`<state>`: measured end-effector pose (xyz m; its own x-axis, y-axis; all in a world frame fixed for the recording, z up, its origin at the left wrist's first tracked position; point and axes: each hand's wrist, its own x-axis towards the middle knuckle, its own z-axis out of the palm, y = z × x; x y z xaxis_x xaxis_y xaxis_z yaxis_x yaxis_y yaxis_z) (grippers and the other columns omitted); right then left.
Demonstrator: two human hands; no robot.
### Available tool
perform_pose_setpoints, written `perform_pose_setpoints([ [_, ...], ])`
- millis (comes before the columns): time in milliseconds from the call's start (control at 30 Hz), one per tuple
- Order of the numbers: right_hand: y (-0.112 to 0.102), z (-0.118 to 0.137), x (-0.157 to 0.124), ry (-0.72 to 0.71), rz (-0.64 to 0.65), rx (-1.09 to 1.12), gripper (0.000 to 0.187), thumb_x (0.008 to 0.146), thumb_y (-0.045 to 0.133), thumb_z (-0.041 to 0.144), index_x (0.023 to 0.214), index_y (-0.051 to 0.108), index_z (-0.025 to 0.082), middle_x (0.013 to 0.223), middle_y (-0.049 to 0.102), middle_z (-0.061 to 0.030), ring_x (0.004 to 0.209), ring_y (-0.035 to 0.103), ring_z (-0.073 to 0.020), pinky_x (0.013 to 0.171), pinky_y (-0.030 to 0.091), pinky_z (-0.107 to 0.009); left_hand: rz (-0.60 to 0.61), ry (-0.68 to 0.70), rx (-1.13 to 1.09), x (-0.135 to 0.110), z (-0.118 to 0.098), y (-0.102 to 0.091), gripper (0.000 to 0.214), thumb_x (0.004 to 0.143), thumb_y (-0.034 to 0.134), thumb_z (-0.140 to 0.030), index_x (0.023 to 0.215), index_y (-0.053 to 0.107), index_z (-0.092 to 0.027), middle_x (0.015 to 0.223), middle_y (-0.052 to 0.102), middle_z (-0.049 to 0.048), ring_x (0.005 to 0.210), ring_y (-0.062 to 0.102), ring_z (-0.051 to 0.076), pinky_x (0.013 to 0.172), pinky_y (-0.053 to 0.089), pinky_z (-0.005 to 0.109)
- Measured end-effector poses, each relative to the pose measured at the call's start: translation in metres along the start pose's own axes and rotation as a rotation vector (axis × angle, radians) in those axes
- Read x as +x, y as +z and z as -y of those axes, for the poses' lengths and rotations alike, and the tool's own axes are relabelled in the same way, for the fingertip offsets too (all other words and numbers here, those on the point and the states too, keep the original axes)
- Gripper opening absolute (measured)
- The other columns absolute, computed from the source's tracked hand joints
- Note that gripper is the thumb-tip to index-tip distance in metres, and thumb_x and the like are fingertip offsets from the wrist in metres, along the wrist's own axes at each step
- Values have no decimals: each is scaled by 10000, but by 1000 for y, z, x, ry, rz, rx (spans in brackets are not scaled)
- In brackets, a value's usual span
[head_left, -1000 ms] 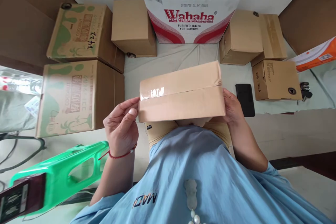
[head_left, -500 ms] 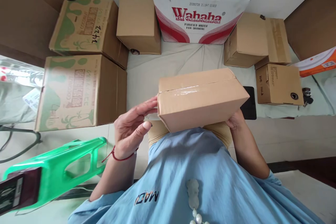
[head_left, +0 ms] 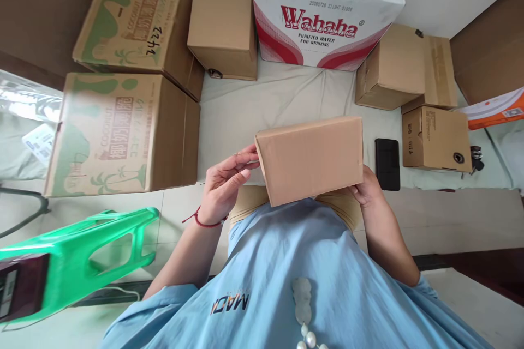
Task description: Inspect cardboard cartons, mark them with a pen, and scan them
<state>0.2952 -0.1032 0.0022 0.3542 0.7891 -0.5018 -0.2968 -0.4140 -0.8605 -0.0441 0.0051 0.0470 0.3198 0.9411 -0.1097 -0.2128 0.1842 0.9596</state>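
I hold a plain brown cardboard box (head_left: pixel 313 158) in front of my chest, above the edge of a white-clothed table (head_left: pixel 282 106). A plain untaped face of the box is turned up toward me. My left hand (head_left: pixel 223 188) grips the box's left end, fingers stretched along its edge; a red string bracelet is on that wrist. My right hand (head_left: pixel 368 188) holds the box from under its lower right corner, mostly hidden behind it.
Around the table stand two green-printed coconut cartons (head_left: pixel 118 133), a white and red Wahaha water carton (head_left: pixel 325 16), and several small brown boxes (head_left: pixel 436 139). A black phone (head_left: pixel 387 163) lies right of the held box. A green plastic stool (head_left: pixel 82 256) is at lower left.
The box has been turned over in my hands: the taped seam that faced me has rotated out of sight and a plain face now shows. Both hands shifted their hold along with it.
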Motion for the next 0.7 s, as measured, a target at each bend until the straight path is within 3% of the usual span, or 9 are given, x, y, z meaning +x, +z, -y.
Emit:
perform_pose_setpoints([
  [233, 2, 2, 1, 31, -28, 51, 483, 575, 934, 485, 625, 521, 239, 452, 413, 95, 340, 251, -41, 298, 201, -190, 97, 48, -71, -8, -11, 12, 425, 929, 865, -437, 1313, 841, -257, 1517, 733, 152, 1451, 680, 394, 1237, 575, 562],
  [367, 5, 2, 1, 22, -53, 56, 446, 560, 923, 455, 648, 542, 239, 473, 458, 88, 346, 281, -46, 296, 201, -184, 90, 86, -115, -2, -12, 15, 503, 931, 859, -508, 1363, 798, -258, 1498, 747, 146, 1436, 695, 380, 1252, 562, 554],
  [467, 9, 3, -1, 24, -83, 53, 437, 556, 936, 465, 713, 598, 237, 519, 529, 72, 364, 355, -64, 293, 199, -182, 42, 110, -106, 2, -9, 13, 501, 969, 807, -575, 1341, 800, -239, 1447, 773, 152, 1381, 733, 365, 1212, 588, 533],
  [567, 11, 6, -7, 31, -83, 57, 472, 589, 958, 512, 788, 623, 245, 532, 508, 88, 363, 328, -60, 290, 195, -192, -42, 110, -69, 3, -5, 9, 518, 948, 829, -605, 1299, 802, -225, 1348, 813, 154, 1288, 778, 339, 1128, 630, 491],
  [700, 14, 17, -18, 6, -4, 16, 539, 722, 918, 647, 1022, 657, 283, 596, 527, 103, 364, 341, -70, 293, 233, -206, -189, 85, 2, 3, 1, 4, 484, 807, 988, -467, 1187, 810, -225, 1165, 847, 111, 1135, 803, 271, 996, 641, 370],
])
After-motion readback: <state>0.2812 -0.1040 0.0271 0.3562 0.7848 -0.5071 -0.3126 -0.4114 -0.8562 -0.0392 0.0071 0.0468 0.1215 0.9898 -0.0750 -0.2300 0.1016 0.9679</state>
